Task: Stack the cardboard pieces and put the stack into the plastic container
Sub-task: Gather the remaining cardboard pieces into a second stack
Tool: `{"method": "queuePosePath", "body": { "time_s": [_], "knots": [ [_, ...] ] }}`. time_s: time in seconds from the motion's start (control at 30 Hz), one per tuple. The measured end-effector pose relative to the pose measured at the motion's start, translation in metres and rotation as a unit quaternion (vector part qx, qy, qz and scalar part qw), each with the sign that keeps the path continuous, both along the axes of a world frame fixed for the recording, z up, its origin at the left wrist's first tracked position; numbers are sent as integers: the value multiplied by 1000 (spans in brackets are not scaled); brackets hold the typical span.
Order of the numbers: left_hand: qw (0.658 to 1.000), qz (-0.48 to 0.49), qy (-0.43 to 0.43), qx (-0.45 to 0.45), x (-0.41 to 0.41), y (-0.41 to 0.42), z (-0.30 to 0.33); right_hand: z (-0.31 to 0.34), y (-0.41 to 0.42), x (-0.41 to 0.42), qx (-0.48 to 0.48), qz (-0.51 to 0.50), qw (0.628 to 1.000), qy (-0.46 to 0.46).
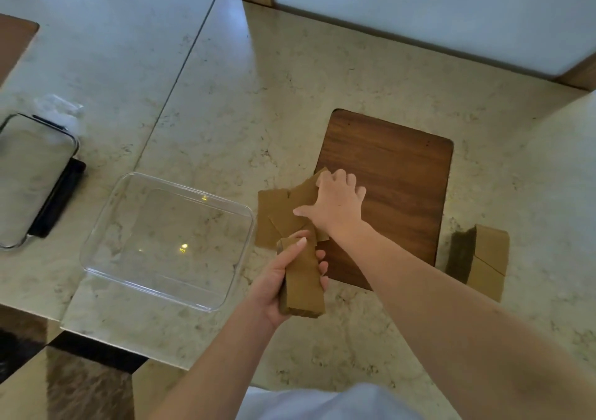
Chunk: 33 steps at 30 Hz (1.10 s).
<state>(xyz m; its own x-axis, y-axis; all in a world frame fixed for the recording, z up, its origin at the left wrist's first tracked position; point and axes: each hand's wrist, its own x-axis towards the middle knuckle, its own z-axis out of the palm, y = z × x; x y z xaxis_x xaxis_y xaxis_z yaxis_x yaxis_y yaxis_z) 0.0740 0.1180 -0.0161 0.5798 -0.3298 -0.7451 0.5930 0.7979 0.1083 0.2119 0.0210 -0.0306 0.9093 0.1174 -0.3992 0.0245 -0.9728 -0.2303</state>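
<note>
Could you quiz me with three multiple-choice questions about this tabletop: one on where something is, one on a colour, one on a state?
1. Where is the clear square plastic container?
A. left of the loose brown cardboard pieces
B. on the dark wooden board
C. in a hand

2. What colour is the cardboard?
A. white
B. brown
C. blue

3. What does the container hold?
A. the stack
B. water
C. nothing

Answers: 1 A, it sits on the marble table beside them. 2 B, the stack of cardboard strips in the left hand is brown. 3 C, marble shows through; the right hand presses the loose pieces.
</note>
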Motion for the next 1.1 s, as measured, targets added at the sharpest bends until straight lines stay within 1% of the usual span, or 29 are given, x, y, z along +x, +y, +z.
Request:
{"method": "queuePosePath", "body": {
  "time_s": [0.07, 0.1, 0.13, 0.17, 0.2, 0.23, 0.3, 0.37, 0.43, 0.47, 0.53, 0.6, 0.67, 0.73, 0.77, 0.83, 0.87, 0.9, 1.0, 1.1],
  "knots": [
    [1000, 11, 18, -3, 0, 4, -2, -1, 3, 0, 0, -6, 1000, 11],
    [1000, 16, 21, -8, -1, 6, -2, -1, 2, 2, 23, -9, 999, 42],
    [999, 21, 20, -14, -1, 7, -2, 0, -1, 4, 68, -21, 993, 93],
    [999, 24, 19, -19, -1, 7, -3, 4, -5, 5, 130, -44, 979, 153],
    [999, 25, 16, -20, -2, 8, -3, 11, -11, 4, 192, -68, 960, 193],
    [999, 25, 11, -20, -2, 8, -3, 20, -18, 0, 243, -89, 946, 198],
    [999, 27, 8, -15, 0, 8, -4, 40, -32, -15, 307, -111, 935, 138],
    [1000, 25, 13, 2, 2, 7, -4, 60, -46, -38, 326, -102, 939, 30],
    [999, 28, 11, 13, 2, 5, -4, 69, -56, -65, 307, -48, 948, -72],
    [999, 30, 6, 11, 2, 3, -2, 68, -59, -79, 279, -8, 954, -106],
    [1000, 21, -14, 3, 2, -2, 1, 64, -59, -107, 219, 55, 965, -131],
    [999, 17, -31, 10, 4, -6, 4, 64, -54, -128, 169, 114, 973, -106],
    [999, 19, -41, 20, 4, -10, 5, 68, -51, -137, 153, 159, 975, -29],
    [999, 4, -36, 26, 2, -13, 6, 76, -51, -130, 205, 122, 969, 62],
    [999, 8, -30, 34, -1, -13, 4, 77, -49, -121, 236, 88, 964, 79],
    [998, 31, -25, 41, -7, -12, 1, 69, -44, -98, 255, 23, 965, 53],
    [998, 48, -25, 28, -9, -11, -2, 62, -39, -85, 247, 8, 969, 32],
    [998, 67, -19, 9, -11, -9, -4, 55, -31, -71, 229, 18, 973, 18],
    [994, 110, 19, -18, -17, -5, -9, 34, 4, -32, 138, 126, 982, 16],
    [989, 133, 45, -38, -23, 0, -8, 18, 34, -8, 36, 217, 976, 4]
  ]
}}
